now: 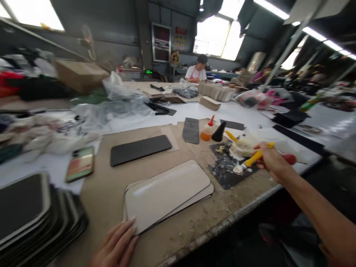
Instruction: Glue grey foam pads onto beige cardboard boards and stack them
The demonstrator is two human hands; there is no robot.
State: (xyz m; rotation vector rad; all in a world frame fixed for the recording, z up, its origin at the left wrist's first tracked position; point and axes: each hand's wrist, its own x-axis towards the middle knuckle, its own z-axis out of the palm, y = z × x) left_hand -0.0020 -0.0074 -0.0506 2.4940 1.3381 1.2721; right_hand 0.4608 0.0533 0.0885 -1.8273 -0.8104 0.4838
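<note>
My right hand [268, 159] is closed round the yellow handle of a brush [253, 158]. The brush's whitish, glue-smeared tip rests on or just above a dark, paste-spotted board [228, 178]. A red rounded end [290, 159] shows behind that hand; whether the hand also holds it I cannot tell. At the near left corner of several stacked cream panels with dark edges [169, 191], my left hand [116, 244] lies with fingers stretched out, its fingertips touching the top panel. Behind the brush sits a pale, paste-covered container [240, 149] with another yellow handle [231, 136] beside it.
A black panel [141, 150] lies behind the cream ones. A phone [80, 164] and a stack of dark panels [25, 215] are at left. An orange squeeze bottle [207, 129] and a black cone [219, 132] stand behind the board. A co-worker [196, 70] sits across.
</note>
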